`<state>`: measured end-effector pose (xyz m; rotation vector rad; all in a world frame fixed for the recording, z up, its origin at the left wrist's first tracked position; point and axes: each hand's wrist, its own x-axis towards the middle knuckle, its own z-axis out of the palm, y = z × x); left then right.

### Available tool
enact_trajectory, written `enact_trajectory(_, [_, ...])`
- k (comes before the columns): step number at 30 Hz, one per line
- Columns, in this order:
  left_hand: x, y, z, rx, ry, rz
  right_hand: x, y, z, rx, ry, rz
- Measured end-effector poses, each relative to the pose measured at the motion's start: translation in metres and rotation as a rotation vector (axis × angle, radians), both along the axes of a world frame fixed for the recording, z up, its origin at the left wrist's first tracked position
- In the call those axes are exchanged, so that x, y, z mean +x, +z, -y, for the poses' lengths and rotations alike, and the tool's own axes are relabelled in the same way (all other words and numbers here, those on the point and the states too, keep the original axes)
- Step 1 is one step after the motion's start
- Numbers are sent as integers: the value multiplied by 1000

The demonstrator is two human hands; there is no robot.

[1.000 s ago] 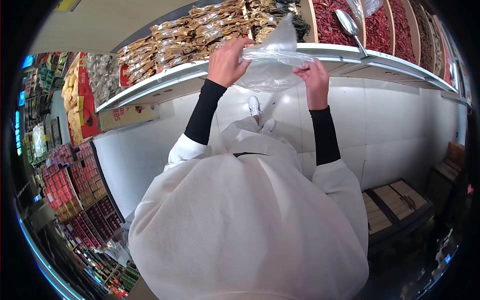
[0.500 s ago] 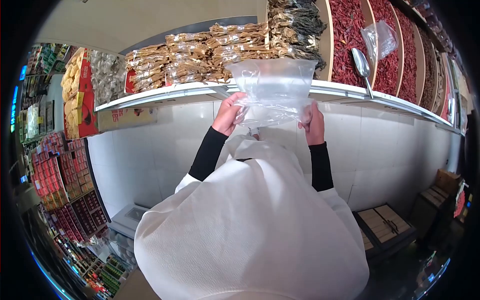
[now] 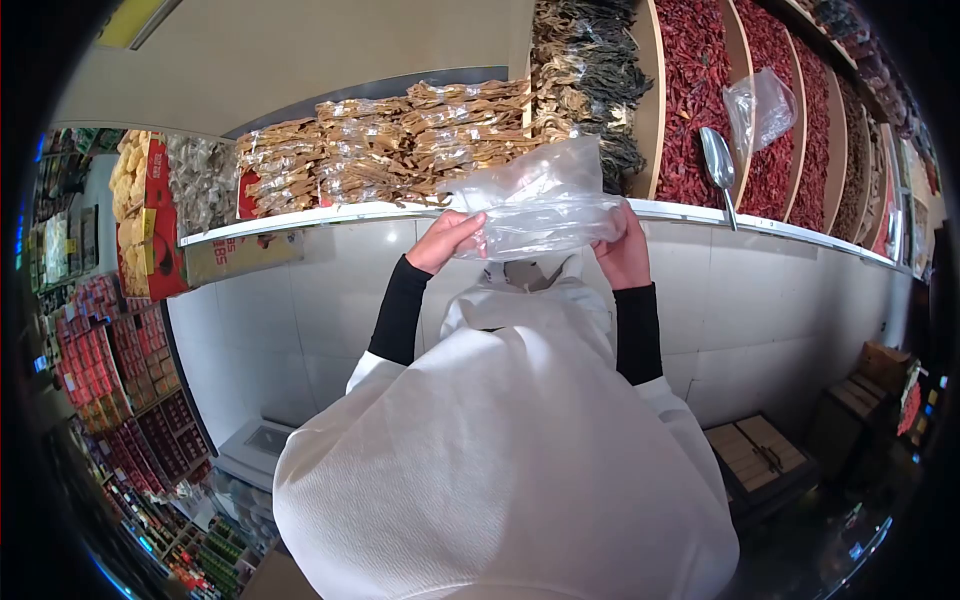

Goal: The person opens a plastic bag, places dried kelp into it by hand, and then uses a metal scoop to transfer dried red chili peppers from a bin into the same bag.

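Item: clear plastic bag, thin and crumpled, empty as far as can be seen. Held up at chest height in front of the person, just before the white shelf edge, its upper part overlapping the view of the stock behind.

Left hand: fingers curled shut, pinching the bag's left lower edge; black sleeve to the wrist.

Right hand: fingers closed around the bag's right lower edge, back of the hand towards the camera; a matching black sleeve on that arm. Both hands grip the same bag, set apart at its two sides.

Clothing: white hooded top, filling the lower middle of the view.

Shelf stock, left to right:
- packets of brown dried goods, stacked in rows
- dark dried strips, heaped
- dried red chillies, loose in divided bins
- metal scoop, lying with its handle over the shelf edge
- second clear bag, resting on the chillies

Surroundings: red boxed goods on racks at far left; wooden crates on the floor, lower right.
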<state>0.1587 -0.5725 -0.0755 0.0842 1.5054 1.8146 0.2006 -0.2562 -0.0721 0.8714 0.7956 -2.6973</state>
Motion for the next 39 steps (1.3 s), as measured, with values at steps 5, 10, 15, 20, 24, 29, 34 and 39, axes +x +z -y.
enact_trajectory(5, [-6,33,-41,-671,13,-538,-20,-22,-47,-223,124,-98])
enact_trajectory(10, [5,89,-166,-757,253,-1042,-47,56,-57,79,147,141])
enact_trajectory(15, [5,54,-243,-789,398,-854,-58,13,-126,-44,421,-175])
enact_trajectory(20, [8,31,-274,-585,621,-453,-73,10,-170,115,537,-177])
enact_trajectory(24, [17,34,-291,-501,585,-372,-89,7,-177,230,635,-229])
enact_trajectory(29, [8,58,-284,-926,177,-926,-110,1,-188,354,615,-414])
enact_trajectory(34, [-23,36,-238,-685,532,-571,-104,66,-146,1458,38,-849])
enact_trajectory(39, [-36,53,-229,-587,583,-547,-64,92,-95,1389,242,-1094])
